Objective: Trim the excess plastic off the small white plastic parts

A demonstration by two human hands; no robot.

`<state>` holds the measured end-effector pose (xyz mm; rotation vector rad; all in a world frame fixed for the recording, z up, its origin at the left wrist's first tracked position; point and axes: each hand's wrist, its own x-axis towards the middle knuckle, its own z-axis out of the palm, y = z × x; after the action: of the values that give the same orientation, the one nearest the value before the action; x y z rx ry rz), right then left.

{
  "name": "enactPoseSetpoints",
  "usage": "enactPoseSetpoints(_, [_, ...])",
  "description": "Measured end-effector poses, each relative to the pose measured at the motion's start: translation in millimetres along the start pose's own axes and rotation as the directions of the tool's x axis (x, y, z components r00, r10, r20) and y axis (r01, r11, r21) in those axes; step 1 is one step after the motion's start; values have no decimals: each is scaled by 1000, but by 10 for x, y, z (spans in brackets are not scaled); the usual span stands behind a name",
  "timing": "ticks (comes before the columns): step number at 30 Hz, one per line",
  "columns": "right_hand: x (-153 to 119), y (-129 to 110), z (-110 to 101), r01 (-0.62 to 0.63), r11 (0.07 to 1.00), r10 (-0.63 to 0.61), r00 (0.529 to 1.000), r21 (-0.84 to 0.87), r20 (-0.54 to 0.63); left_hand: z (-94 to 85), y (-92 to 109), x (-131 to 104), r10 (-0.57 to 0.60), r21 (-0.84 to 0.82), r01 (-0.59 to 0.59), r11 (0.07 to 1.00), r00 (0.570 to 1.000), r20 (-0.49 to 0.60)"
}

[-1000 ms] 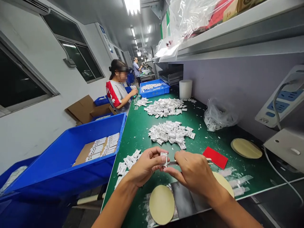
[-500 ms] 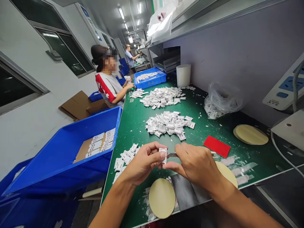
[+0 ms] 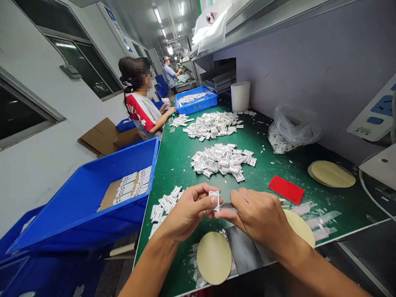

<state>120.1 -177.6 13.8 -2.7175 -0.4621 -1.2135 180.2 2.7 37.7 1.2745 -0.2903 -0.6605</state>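
Between the thumb and fingers of my left hand is a small white rectangular plastic part, held upright. My right hand grips a craft knife, most of it hidden in the fist. Its thin metal blade meets the right edge of the part, and my right thumb rests close to the lower corner. Beyond both hands lies a heap of similar white parts. More loose white parts are spread left of my left hand. A round beige disc lies below the hands.
A red pad, another stack of beige discs and a plastic bag of parts lie right. A second heap and blue tray stand farther back. A blue bin borders the table's left; a co-worker sits beyond.
The blade has shifted slightly down along the part's right edge. Both hands keep their grips. The view has moved slightly, and the co-worker's head has turned.
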Motion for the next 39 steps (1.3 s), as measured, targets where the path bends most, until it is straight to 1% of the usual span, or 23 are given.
enactPoseSetpoints(4, [-5, -32, -16, 17, 1000, -17, 1000, -1, -21, 18, 4, -9, 5, -23, -5, 1000, 1000, -30])
enactPoseSetpoints(8, [-29, -64, -22, 30, 1000, -31, 998, -7, -51, 42, 12, -20, 17, -57, -18, 998, 999, -27])
enactPoseSetpoints(11, [-55, -68, -8, 62, 997, -59, 996, 41, -68, 58, 20, -12, 102, -50, -104, 993, 994, -49])
enactPoseSetpoints(13, [-68, -67, -3, 52, 990, -45, 997, 133, -58, 68, 19, -5, 189, -8, -190, 982, 979, -77])
enactPoseSetpoints(14, [-70, -69, -6, 24, 980, -16, 999, 199, -40, 71, 17, -4, 230, 25, -229, 973, 970, -82])
enactPoseSetpoints(16, [-57, -87, -27, -82, 932, 67, 996, 354, 55, 77, 7, -8, 290, 86, -284, 955, 955, -64])
enactPoseSetpoints(17, [-42, -104, -44, -155, 891, 114, 986, 426, 120, 79, 2, -14, 304, 101, -298, 949, 952, -43])
enactPoseSetpoints(19, [-1, -148, -89, -310, 784, 206, 947, 537, 247, 84, -11, -33, 315, 108, -313, 944, 949, -2])
enactPoseSetpoints(20, [21, -171, -114, -375, 727, 244, 924, 575, 295, 87, -17, -44, 319, 112, -318, 942, 948, 9])
enactPoseSetpoints(22, [57, -209, -158, -462, 633, 302, 886, 621, 351, 94, -26, -61, 321, 132, -319, 938, 947, 7])
enactPoseSetpoints(24, [73, -227, -195, -503, 589, 323, 864, 633, 386, 101, -27, -66, 316, 138, -311, 940, 949, -17])
enactPoseSetpoints(25, [74, -226, -212, -514, 586, 339, 858, 627, 386, 104, -25, -64, 307, 117, -301, 946, 951, -36])
enactPoseSetpoints(27, [62, -208, -246, -508, 621, 390, 861, 597, 328, 107, -12, -57, 274, 27, -273, 962, 958, -81])
enactPoseSetpoints(28, [53, -191, -263, -481, 662, 398, 875, 575, 275, 107, -3, -54, 251, -27, -255, 967, 963, -102])
enactPoseSetpoints(29, [43, -170, -276, -440, 713, 384, 897, 546, 221, 107, 7, -52, 224, -75, -234, 969, 967, -118])
enactPoseSetpoints(31, [24, -123, -288, -331, 820, 290, 944, 467, 160, 102, 27, -55, 177, -121, -191, 974, 977, -114])
enactPoseSetpoints(32, [16, -102, -282, -278, 860, 230, 960, 428, 160, 99, 34, -58, 153, -122, -165, 979, 983, -97])
enactPoseSetpoints(34, [2, -70, -242, -202, 913, 147, 973, 353, 176, 91, 37, -63, 108, -115, -114, 987, 993, -55])
enactPoseSetpoints(39, [-35, -40, -81, -81, 979, 50, 985, 188, 164, 66, 1, -59, 36, -94, -37, 995, 999, -6])
